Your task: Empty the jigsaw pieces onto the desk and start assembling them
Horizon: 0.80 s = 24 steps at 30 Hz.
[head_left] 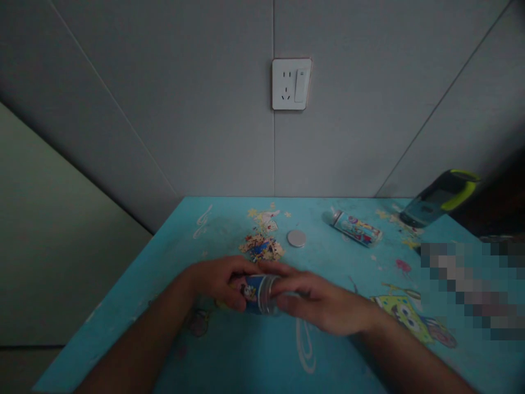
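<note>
In front of the lid (296, 238), the left hand (217, 278) gripped a jar (253, 290) between thumb and fingers; the right hand (330, 306), fingers bent, mostly hid its mouth. A second jar (357, 229) lay right of the lid.

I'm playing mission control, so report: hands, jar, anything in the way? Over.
Left hand holding jar; right hand at its mouth. Jar tipped sideways. Pieces and disc beyond it, not in the way.

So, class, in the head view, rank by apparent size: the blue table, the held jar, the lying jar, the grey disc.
1. Blue table
2. Held jar and lying jar: unsure, since left hand and right hand partly cover the nearer, held one
3. Grey disc
</note>
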Each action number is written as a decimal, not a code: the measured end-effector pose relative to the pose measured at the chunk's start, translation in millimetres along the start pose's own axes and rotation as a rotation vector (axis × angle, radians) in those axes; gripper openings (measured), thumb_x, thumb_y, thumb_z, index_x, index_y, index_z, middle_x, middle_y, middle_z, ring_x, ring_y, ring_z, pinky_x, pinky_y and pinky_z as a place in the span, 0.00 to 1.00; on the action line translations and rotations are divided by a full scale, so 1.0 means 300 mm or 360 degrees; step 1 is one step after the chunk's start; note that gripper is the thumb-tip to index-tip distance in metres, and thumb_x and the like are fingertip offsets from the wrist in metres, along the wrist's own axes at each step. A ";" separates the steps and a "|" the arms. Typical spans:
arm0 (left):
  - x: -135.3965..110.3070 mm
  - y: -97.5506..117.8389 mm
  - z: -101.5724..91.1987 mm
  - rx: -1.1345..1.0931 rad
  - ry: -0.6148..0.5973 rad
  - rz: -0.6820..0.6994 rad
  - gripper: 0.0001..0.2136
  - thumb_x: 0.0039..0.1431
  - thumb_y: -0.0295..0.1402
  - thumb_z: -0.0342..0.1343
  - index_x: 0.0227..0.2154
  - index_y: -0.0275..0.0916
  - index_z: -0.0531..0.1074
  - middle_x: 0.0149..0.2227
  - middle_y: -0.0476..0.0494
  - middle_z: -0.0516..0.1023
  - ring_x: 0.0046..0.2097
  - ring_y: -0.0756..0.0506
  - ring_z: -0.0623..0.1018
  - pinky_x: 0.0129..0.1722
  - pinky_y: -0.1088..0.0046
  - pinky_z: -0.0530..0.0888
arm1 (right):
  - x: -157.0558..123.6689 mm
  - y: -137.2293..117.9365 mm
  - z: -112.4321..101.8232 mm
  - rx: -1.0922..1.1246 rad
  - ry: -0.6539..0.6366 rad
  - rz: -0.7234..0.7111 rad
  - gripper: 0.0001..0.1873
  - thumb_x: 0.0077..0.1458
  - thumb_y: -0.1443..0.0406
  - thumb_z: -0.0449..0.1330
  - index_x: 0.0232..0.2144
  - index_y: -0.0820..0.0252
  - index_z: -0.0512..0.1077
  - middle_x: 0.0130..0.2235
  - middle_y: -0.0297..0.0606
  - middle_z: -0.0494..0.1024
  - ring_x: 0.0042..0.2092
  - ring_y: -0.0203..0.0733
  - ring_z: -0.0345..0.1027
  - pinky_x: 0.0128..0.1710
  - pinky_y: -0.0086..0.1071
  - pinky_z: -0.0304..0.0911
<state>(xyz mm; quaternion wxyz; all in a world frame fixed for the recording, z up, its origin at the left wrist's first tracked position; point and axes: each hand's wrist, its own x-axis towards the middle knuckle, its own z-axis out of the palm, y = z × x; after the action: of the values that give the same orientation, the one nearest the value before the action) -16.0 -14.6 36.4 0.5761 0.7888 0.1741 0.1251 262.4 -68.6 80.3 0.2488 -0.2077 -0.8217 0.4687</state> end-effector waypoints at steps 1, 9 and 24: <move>-0.013 -0.013 -0.017 -0.0029 0.0096 0.0011 0.29 0.50 0.52 0.67 0.50 0.38 0.76 0.39 0.44 0.80 0.34 0.46 0.77 0.31 0.75 0.74 | 0.000 0.024 -0.011 -0.0044 0.0144 0.0007 0.12 0.68 0.60 0.55 0.49 0.52 0.76 0.65 0.36 0.67 0.66 0.43 0.62 0.65 0.44 0.60; -0.017 -0.096 -0.119 0.0215 0.1531 -0.0188 0.28 0.55 0.48 0.65 0.54 0.39 0.69 0.41 0.46 0.77 0.37 0.47 0.76 0.35 0.75 0.73 | -0.004 0.323 -0.080 -0.1494 0.0544 0.0292 0.22 0.67 0.61 0.55 0.62 0.53 0.68 0.64 0.45 0.70 0.64 0.52 0.63 0.63 0.52 0.59; -0.009 -0.131 -0.141 0.1345 0.1988 -0.0270 0.23 0.60 0.42 0.60 0.55 0.40 0.67 0.45 0.41 0.78 0.45 0.41 0.78 0.46 0.65 0.74 | 0.247 0.310 0.137 -0.1481 0.0182 0.0145 0.24 0.68 0.56 0.53 0.64 0.51 0.66 0.69 0.44 0.61 0.69 0.54 0.52 0.67 0.55 0.50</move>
<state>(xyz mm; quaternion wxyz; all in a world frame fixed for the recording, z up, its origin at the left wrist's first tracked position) -40.3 31.6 11.9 0.0270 0.7090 0.5611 0.4264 189.2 -9.5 -3.0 0.1533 -0.3586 -0.9195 0.0490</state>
